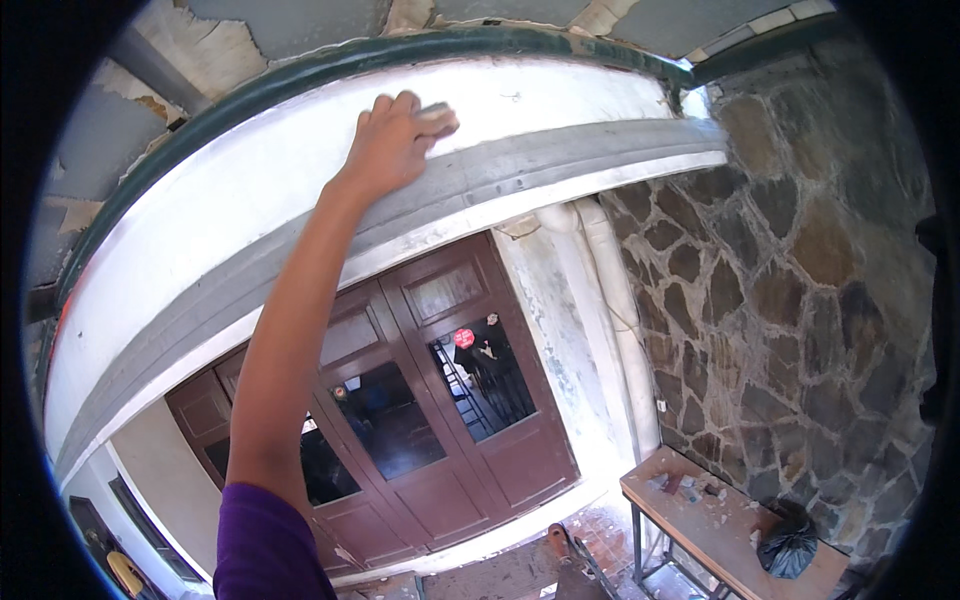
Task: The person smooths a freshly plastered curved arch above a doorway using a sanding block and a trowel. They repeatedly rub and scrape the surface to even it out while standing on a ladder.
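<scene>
My left hand (388, 145) is raised high against a white painted beam (560, 95), just above its grey moulded ledge (500, 165). Its fingers are bent and closed around a small flat grey piece (437, 117), smeared by motion, that lies against the white surface. I cannot make out exactly what kind of thing the piece is. The bare forearm rises from a purple sleeve (265, 545) at the lower left. My right hand is out of the picture.
Brown panelled doors (440, 500) with glass panes stand below the beam. White pipes (610, 290) run down beside a rough stone wall (770, 300). At lower right, a table (690, 530) bears broken chips (688, 490) and a black plastic bag (787, 548). Overhead, the ceiling (300, 30) is peeling.
</scene>
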A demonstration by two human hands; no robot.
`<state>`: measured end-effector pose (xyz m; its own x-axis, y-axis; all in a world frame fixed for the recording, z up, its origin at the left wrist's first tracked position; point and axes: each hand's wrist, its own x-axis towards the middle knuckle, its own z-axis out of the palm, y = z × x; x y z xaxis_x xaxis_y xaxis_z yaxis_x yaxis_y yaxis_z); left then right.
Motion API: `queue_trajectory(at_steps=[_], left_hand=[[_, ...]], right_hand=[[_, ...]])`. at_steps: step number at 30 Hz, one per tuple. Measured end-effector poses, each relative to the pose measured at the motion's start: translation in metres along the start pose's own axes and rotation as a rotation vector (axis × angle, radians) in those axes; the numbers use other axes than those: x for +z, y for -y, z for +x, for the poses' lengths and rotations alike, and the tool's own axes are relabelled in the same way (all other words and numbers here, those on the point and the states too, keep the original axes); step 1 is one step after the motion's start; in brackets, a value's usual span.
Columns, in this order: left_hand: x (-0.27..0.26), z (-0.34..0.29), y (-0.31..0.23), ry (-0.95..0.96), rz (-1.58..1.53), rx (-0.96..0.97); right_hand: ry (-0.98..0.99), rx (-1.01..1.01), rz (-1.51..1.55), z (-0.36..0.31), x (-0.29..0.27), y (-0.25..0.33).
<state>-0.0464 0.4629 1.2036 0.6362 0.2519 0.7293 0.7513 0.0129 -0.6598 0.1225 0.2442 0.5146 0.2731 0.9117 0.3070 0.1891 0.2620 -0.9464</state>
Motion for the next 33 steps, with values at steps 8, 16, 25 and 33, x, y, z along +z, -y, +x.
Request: queue_trajectory(at_steps=[8, 16, 25, 33], left_hand=[[0.004, -0.002, 0.009, -0.063, 0.044, 0.035], [0.001, 0.005, 0.007, -0.280, 0.099, 0.030], [-0.014, -0.014, 0.022, -0.197, 0.136, -0.053], [-0.005, -0.017, 0.036, -0.072, 0.057, -0.092]], right_hand=[[-0.057, -0.074, -0.091, 0.002, -0.001, 0.005], [0.027, 0.068, -0.067, -0.001, 0.001, 0.007], [-0.001, 0.052, -0.089, -0.001, 0.000, 0.016], [-0.133, -0.040, -0.062, -0.001, 0.007, 0.011]])
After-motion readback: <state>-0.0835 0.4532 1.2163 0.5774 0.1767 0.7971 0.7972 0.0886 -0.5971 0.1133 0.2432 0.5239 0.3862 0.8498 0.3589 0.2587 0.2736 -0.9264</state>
